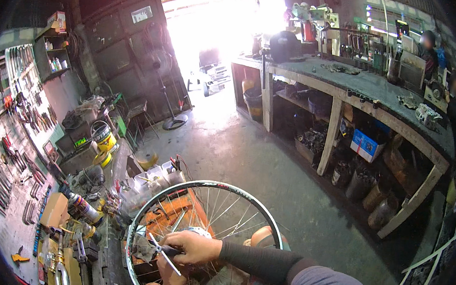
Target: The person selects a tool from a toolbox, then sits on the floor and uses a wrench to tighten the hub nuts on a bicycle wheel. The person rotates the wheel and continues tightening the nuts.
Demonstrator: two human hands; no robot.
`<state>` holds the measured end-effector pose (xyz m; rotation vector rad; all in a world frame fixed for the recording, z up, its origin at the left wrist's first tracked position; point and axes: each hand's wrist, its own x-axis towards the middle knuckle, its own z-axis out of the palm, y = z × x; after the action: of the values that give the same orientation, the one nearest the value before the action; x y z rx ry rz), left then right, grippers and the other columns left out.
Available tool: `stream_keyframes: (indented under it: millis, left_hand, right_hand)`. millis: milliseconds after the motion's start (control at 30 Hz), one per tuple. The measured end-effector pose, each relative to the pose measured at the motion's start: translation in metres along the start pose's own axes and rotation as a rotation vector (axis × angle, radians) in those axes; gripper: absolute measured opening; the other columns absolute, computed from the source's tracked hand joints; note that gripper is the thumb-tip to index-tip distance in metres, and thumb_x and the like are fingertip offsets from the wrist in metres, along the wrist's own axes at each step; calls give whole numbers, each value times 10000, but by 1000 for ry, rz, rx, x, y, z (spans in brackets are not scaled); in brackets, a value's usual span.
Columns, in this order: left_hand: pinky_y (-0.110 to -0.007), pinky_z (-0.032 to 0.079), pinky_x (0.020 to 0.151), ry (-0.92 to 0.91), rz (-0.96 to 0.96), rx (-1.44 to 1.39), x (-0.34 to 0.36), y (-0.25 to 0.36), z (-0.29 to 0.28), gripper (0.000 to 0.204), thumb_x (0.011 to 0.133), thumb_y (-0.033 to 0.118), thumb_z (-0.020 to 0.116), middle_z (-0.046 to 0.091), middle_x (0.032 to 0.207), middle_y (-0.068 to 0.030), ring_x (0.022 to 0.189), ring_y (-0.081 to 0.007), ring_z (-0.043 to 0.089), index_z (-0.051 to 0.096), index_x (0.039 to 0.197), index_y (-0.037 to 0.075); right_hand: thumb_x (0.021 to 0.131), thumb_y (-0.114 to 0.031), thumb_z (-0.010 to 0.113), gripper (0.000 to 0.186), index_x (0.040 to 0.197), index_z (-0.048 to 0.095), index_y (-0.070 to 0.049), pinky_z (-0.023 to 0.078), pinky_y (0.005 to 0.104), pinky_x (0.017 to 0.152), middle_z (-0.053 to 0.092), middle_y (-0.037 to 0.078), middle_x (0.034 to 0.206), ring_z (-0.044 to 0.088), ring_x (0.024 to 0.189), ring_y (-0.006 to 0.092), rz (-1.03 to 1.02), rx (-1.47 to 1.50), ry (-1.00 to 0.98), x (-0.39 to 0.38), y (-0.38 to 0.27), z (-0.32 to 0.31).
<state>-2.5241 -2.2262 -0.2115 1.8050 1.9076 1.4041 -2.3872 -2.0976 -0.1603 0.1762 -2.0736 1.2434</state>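
At the wheel (211, 184) in front, a pale-barred tool (170, 262) is gripped by the right hand (194, 247); whether the left hand (173, 278) grips cannot be told. Adjustment seems underway; steadiness is likely required.

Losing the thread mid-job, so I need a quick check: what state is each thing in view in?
Right hand: closed on a silver-barred tool
Left hand: below the right, partly hidden; grip unclear
Bicycle wheel: spoked, both hands at its spokes
Orange tray: open, tools in it
Doorway: open, bright light beyond
Floor fan: upright; cannot tell if running
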Motion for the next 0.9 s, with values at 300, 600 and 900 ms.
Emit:
stream_keyframes:
  millis: [300, 600, 900]
  left_hand:
    - [-425, 579, 749, 21, 141, 227, 8, -8, -2, 251, 912, 206, 746, 762, 953, -186, 862, -370, 760, 702, 1052, 3]
    - [-422, 551, 849, 56, 0, 28, -6, -7, 7, 270, 870, 192, 816, 743, 1040, -134, 1011, -327, 730, 703, 1078, 63]
    - [-495, 551, 844, -64, 90, 303, -5, 22, -3, 309, 828, 140, 794, 733, 1041, -227, 983, -456, 709, 713, 1082, -16]
  right_hand:
    - [833, -86, 750, 372, 1176, 668, 32, 539, 446, 932, 688, 204, 1088, 693, 1035, 378, 77, -32, 2, -3, -2, -3]
    - [830, -109, 776, 387, 1181, 671, 14, 548, 424, 887, 696, 194, 1051, 698, 996, 366, -14, 27, 6, -2, 6, 1]
    - [854, -96, 732, 390, 1219, 649, 13, 533, 431, 876, 680, 187, 1070, 683, 992, 362, 166, -115, -42, -4, 1, -4]
